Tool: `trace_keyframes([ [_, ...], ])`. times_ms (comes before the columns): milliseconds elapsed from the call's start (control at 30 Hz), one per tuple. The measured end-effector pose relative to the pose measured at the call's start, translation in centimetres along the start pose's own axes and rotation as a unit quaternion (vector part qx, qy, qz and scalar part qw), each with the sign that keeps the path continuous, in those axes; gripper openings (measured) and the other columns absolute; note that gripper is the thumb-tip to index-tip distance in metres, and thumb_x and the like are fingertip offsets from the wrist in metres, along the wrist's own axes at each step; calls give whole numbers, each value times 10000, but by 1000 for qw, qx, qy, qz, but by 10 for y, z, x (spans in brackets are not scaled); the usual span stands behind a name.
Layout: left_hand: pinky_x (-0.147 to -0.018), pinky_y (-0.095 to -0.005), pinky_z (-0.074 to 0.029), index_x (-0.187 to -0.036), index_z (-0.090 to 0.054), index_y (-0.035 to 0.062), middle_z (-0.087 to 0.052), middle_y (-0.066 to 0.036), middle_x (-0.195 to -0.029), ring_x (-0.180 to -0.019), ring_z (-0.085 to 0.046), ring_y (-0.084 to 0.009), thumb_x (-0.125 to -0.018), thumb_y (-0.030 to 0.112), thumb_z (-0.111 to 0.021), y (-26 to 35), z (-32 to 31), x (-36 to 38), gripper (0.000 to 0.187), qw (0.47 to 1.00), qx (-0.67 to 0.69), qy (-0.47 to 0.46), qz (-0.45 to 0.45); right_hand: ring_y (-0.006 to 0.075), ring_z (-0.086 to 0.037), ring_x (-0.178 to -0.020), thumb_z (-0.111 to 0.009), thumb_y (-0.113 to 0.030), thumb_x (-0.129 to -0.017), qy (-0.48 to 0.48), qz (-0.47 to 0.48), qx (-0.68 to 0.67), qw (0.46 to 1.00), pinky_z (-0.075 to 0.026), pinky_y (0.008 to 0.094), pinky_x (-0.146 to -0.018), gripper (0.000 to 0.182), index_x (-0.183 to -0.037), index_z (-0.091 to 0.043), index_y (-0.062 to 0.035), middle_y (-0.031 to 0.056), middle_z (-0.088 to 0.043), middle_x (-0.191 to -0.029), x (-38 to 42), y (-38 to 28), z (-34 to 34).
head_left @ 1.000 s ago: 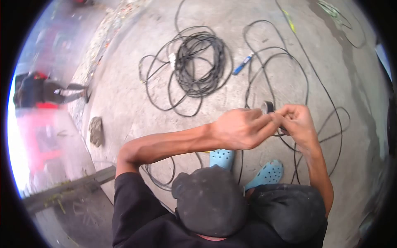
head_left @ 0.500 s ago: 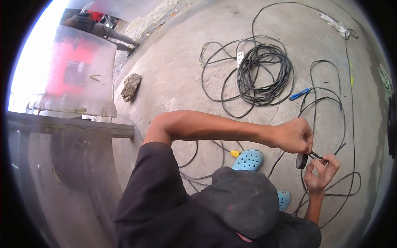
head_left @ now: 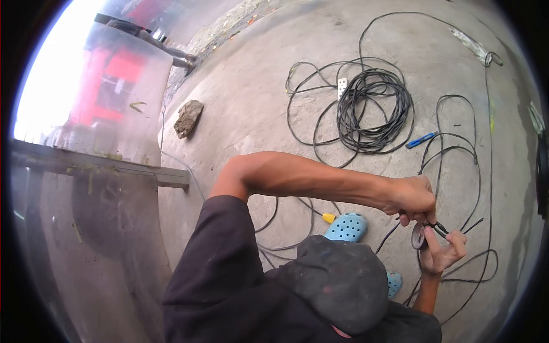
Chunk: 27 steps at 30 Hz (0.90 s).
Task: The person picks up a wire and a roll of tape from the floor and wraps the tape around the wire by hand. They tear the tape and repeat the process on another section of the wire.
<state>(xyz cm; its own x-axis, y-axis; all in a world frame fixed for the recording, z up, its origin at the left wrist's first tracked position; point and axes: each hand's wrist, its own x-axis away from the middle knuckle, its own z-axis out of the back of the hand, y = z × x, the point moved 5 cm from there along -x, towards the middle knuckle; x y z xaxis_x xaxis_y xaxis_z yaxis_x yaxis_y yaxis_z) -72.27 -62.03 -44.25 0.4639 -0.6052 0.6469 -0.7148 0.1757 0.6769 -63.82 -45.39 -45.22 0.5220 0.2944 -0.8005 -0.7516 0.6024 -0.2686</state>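
My left hand (head_left: 414, 198) reaches across with its fingers closed on a black cable (head_left: 439, 228), near a thicker dark stretch. Just below it, my right hand (head_left: 444, 251) pinches the same cable between thumb and fingers. A roll of black tape (head_left: 418, 236) is beside the right thumb, under the left hand, its ring side facing me. The contact between fingers, tape and cable is partly hidden. More loops of cable (head_left: 476, 171) lie on the floor behind the hands.
A large coil of black cable (head_left: 345, 128) lies on the concrete floor beside a white power strip (head_left: 342, 88). Nearby are a blue utility knife (head_left: 421, 140), a stone (head_left: 188, 119), a yellow connector (head_left: 328, 218) and blue clogs (head_left: 347, 227). A bench (head_left: 171, 178) stands left; another person's legs (head_left: 171, 51) show beyond.
The tape roll has turned from edge-on to ring-side view and sits closer to the right thumb. My left hand has shifted slightly downward, and the hands are closer together.
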Motion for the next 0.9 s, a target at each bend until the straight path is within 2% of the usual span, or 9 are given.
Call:
trace_keyframes([
  [167,-422,-268,-271,-857,-652,-17,-468,-6,-587,-481,-363,-82,-911,44,-630,4,1,0,85,999,11,-7,34,229,-514,-841,-885,-54,-669,33,-86,-40,995,-446,353,-662,439,-1062,-764,-208,36,-430,-1005,-13,-1,2],
  [267,-438,-261,-207,-887,-663,-7,-431,26,-578,-475,-302,-58,-932,54,-609,12,-2,2,94,998,20,-3,51,155,-540,-678,-880,-67,-682,44,-125,-97,986,-422,286,-558,417,-1079,-764,-121,19,-542,-815,-26,8,6],
  [400,-412,-233,-225,-900,-639,9,-417,39,-597,-478,-308,-43,-947,59,-591,7,0,-1,85,998,18,0,66,110,-534,-645,-874,-75,-773,140,-259,-229,928,-401,258,-557,220,-878,-680,-67,7,-591,-781,-16,18,6],
  [433,-410,-229,-226,-902,-636,9,-414,39,-594,-474,-307,-44,-953,66,-583,4,-2,-1,93,996,31,5,77,100,-533,-643,-870,-78,-793,172,-303,-278,895,-398,255,-557,221,-831,-653,-61,5,-601,-777,-11,22,4],
  [533,-423,-239,-226,-937,-628,1,-414,25,-610,-481,-294,-56,-958,97,-570,-3,-5,-1,115,992,63,-1,109,83,-534,-651,-853,-95,-829,145,-365,-266,880,-397,247,-571,298,-754,-566,-67,0,-627,-781,-4,27,2],
  [667,-425,-244,-216,-960,-625,7,-407,25,-611,-475,-251,-56,-964,124,-550,-1,-2,1,139,988,77,14,130,94,-550,-691,-805,-48,-837,97,-322,-293,895,-421,253,-605,136,-861,-671,-60,9,-612,-801,-19,24,4],
  [700,-421,-238,-205,-964,-630,5,-396,31,-606,-469,-247,-51,-959,109,-540,1,-1,2,137,990,72,-9,119,136,-571,-752,-774,2,-794,85,-320,-302,894,-447,275,-644,200,-981,-732,-56,47,-608,-890,-15,23,2],
  [800,-418,-234,-197,-968,-632,1,-384,36,-602,-467,-244,-49,-954,101,-535,3,2,4,140,990,92,-6,110,188,-584,-814,-749,37,-749,11,-219,-222,950,-469,298,-687,317,-1051,-756,-58,77,-595,-981,-19,17,6],
  [900,-414,-234,-192,-962,-628,5,-376,37,-600,-466,-240,-50,-953,98,-522,6,0,6,141,991,83,-14,106,205,-581,-863,-768,65,-682,-27,-204,-167,964,-481,310,-696,409,-1052,-781,-109,60,-563,-984,-23,11,9],
])
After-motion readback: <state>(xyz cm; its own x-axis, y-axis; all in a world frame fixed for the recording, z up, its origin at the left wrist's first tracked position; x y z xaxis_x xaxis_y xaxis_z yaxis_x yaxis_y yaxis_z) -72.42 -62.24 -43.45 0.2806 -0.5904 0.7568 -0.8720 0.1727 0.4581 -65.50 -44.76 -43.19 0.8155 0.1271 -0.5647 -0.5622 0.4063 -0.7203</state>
